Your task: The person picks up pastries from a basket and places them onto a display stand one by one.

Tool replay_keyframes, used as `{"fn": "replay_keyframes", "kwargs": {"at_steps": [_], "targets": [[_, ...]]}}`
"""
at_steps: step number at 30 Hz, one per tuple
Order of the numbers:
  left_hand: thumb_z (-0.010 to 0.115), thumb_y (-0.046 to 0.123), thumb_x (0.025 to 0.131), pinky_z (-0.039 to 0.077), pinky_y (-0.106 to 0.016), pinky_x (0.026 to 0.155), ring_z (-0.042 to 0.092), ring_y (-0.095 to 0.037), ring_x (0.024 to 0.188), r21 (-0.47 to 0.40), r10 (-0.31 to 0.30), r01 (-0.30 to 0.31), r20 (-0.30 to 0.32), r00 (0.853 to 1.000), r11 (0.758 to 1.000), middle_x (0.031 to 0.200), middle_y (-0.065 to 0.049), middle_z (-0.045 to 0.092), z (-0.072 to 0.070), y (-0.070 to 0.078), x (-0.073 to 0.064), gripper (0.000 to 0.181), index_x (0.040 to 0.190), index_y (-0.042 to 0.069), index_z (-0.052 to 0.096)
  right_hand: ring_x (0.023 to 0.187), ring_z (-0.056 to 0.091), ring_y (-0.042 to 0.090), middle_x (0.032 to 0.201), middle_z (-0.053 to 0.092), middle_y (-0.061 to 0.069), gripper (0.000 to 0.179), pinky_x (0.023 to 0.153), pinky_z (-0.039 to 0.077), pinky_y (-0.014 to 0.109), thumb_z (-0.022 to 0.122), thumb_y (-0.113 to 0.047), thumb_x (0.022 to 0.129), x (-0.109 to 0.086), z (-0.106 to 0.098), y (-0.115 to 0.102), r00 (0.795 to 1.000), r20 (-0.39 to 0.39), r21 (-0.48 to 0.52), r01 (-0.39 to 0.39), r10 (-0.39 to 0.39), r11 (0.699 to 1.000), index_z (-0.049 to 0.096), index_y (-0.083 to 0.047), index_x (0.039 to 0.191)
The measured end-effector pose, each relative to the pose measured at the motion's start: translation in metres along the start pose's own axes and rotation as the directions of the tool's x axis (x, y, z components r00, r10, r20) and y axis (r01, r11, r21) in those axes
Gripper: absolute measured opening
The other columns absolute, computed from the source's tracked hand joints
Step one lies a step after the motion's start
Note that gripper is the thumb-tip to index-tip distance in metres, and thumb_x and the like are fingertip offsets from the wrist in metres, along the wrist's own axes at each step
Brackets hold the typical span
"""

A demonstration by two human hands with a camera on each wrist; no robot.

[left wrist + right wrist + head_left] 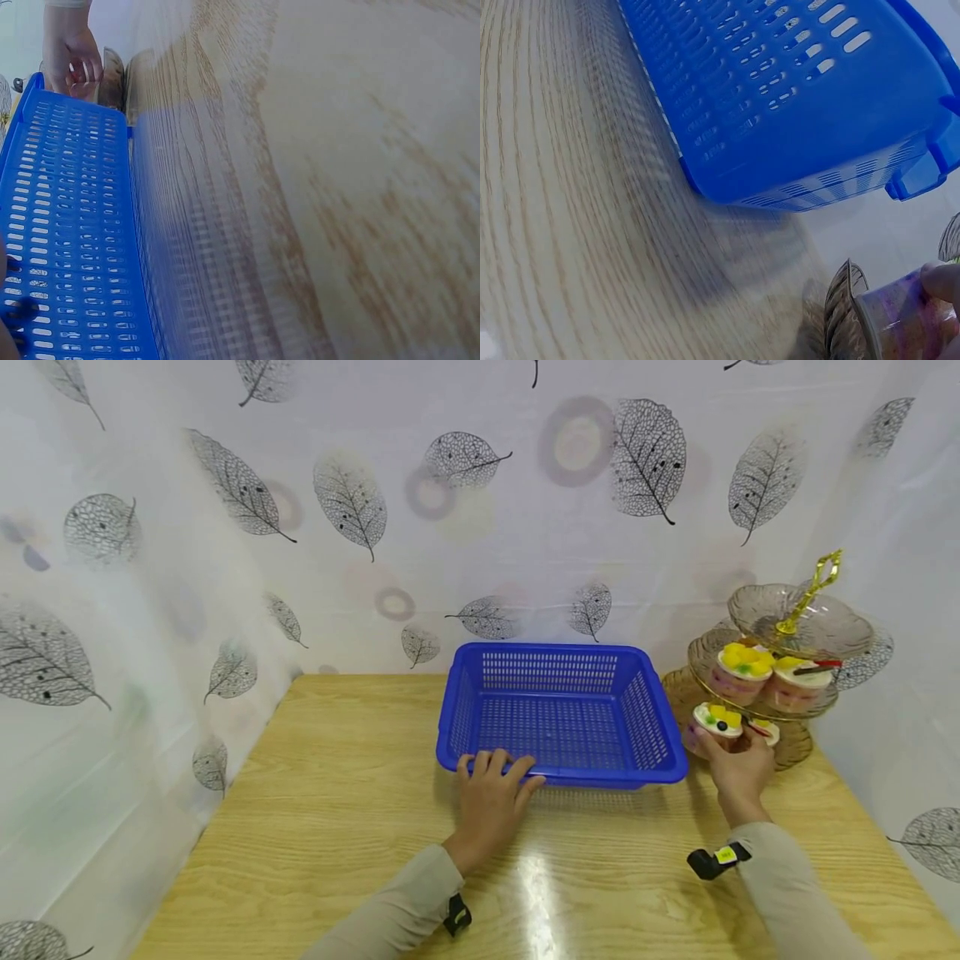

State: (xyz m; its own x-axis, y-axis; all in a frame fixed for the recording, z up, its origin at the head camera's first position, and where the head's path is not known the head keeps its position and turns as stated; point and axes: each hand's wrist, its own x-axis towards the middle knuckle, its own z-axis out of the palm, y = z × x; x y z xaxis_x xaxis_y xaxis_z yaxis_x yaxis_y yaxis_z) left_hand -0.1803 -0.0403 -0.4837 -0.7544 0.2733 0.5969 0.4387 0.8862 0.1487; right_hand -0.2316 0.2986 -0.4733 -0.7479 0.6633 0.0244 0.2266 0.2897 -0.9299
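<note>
A blue plastic basket (651,714) sits on the table, with nothing inside it. My left hand (491,802) grips the middle of its front rim, fingers bent over the edge; in the left wrist view, dark fingertips (22,309) show through the slots. At the right, my right hand (738,774) holds a dessert cup (716,720) on the bottom tier of a three-tier stand (851,631). The right wrist view shows this clear cup (900,319) with purple-pink layers; thumb and fingers are partly cut off there. A second cup (767,728) is partly hidden behind the hand.
The stand's middle tier bears two more dessert cups, one topped with yellow fruit (745,660), the other with a red-and-dark stick (817,668). A gold handle (821,578) rises from its top tier. A leaf-patterned curtain (360,610) hangs behind the wooden table (337,793).
</note>
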Motion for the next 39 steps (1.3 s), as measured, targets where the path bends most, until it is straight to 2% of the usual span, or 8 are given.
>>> {"fn": "replay_keyframes", "kwargs": {"at_steps": [4, 7, 11, 13, 16, 21, 25, 39], "targets": [[0.047, 0.053, 0.096, 0.035, -0.053, 0.093, 0.052, -0.020, 0.095, 0.005, -0.004, 0.004, 0.012, 1.000, 1.000, 0.100, 0.003, 0.060, 0.000, 0.000, 0.000, 0.034, 0.110, 0.030, 0.067, 0.092, 0.052, 0.006, 0.116, 0.056, 0.009, 0.069, 0.070, 0.040, 0.009, 0.075, -0.032, 0.082, 0.000, 0.002, -0.001, 1.000, -0.029, -0.004, 0.011, -0.011, 1.000, 0.048, 0.000, 0.137], [0.047, 0.053, 0.096, 0.035, -0.052, 0.093, 0.052, -0.019, 0.095, 0.003, -0.006, 0.005, 0.013, 1.000, 1.000, 0.099, 0.003, 0.060, 0.000, 0.000, 0.000, 0.034, 0.111, 0.030, 0.067, 0.100, 0.056, 0.013, 0.121, 0.057, 0.012, 0.069, 0.077, 0.045, 0.014, 0.075, -0.033, 0.081, 0.001, 0.002, -0.003, 1.000, -0.031, -0.024, 0.007, -0.008, 1.000, 0.049, 0.000, 0.136], [0.047, 0.053, 0.096, 0.034, -0.053, 0.093, 0.052, -0.019, 0.094, -0.008, -0.004, 0.004, -0.004, 1.000, 1.000, 0.099, 0.003, 0.060, 0.001, -0.001, 0.000, 0.034, 0.110, 0.029, 0.067, 0.086, 0.055, 0.003, 0.117, 0.059, 0.014, 0.065, 0.074, 0.044, 0.014, 0.078, -0.033, 0.079, 0.006, 0.000, -0.003, 0.998, -0.042, -0.069, 0.043, -0.046, 0.997, 0.055, 0.002, 0.129], [0.046, 0.053, 0.096, 0.034, -0.053, 0.093, 0.052, -0.019, 0.094, -0.010, -0.002, 0.002, -0.012, 1.000, 1.000, 0.099, 0.003, 0.060, 0.000, -0.001, 0.000, 0.035, 0.110, 0.029, 0.067, 0.076, 0.046, -0.006, 0.110, 0.059, 0.012, 0.066, 0.066, 0.038, 0.011, 0.078, -0.035, 0.078, 0.008, -0.001, -0.003, 0.997, -0.044, -0.093, 0.062, -0.066, 0.994, 0.057, 0.004, 0.126], [0.046, 0.053, 0.096, 0.034, -0.052, 0.093, 0.052, -0.019, 0.094, -0.007, -0.002, 0.002, -0.015, 1.000, 1.000, 0.099, 0.003, 0.060, 0.000, -0.001, 0.001, 0.035, 0.110, 0.029, 0.067, 0.074, 0.043, -0.006, 0.110, 0.059, 0.012, 0.066, 0.064, 0.037, 0.011, 0.077, -0.037, 0.079, 0.009, -0.002, -0.004, 0.997, -0.032, -0.116, 0.063, -0.067, 0.991, 0.055, 0.005, 0.125], [0.047, 0.053, 0.095, 0.034, -0.051, 0.092, 0.052, -0.019, 0.094, 0.003, -0.001, 0.001, -0.012, 1.000, 1.000, 0.098, 0.004, 0.059, 0.001, -0.001, 0.000, 0.033, 0.110, 0.031, 0.066, 0.093, 0.056, 0.018, 0.117, 0.058, 0.019, 0.069, 0.075, 0.045, 0.025, 0.076, -0.038, 0.080, 0.010, -0.004, -0.004, 0.998, -0.016, -0.167, 0.057, -0.061, 0.984, 0.052, 0.007, 0.126], [0.049, 0.053, 0.095, 0.034, -0.052, 0.092, 0.052, -0.020, 0.094, 0.001, 0.004, -0.004, -0.019, 1.000, 1.000, 0.098, 0.003, 0.059, 0.001, -0.001, 0.000, 0.032, 0.110, 0.031, 0.066, 0.116, 0.050, 0.039, 0.127, 0.051, 0.028, 0.078, 0.096, 0.040, 0.047, 0.075, -0.036, 0.081, 0.011, -0.007, -0.002, 0.998, 0.023, -0.188, 0.069, -0.065, 0.980, 0.041, 0.010, 0.133], [0.048, 0.053, 0.095, 0.036, -0.052, 0.091, 0.053, -0.020, 0.094, 0.018, 0.014, -0.014, -0.025, 1.000, 1.000, 0.098, 0.003, 0.061, 0.001, -0.002, 0.001, 0.033, 0.109, 0.031, 0.067, 0.110, 0.054, 0.045, 0.119, 0.057, 0.033, 0.067, 0.093, 0.040, 0.054, 0.077, -0.027, 0.080, 0.015, -0.009, 0.005, 0.991, 0.039, -0.265, 0.137, -0.131, 0.954, 0.050, 0.014, 0.126]]}}
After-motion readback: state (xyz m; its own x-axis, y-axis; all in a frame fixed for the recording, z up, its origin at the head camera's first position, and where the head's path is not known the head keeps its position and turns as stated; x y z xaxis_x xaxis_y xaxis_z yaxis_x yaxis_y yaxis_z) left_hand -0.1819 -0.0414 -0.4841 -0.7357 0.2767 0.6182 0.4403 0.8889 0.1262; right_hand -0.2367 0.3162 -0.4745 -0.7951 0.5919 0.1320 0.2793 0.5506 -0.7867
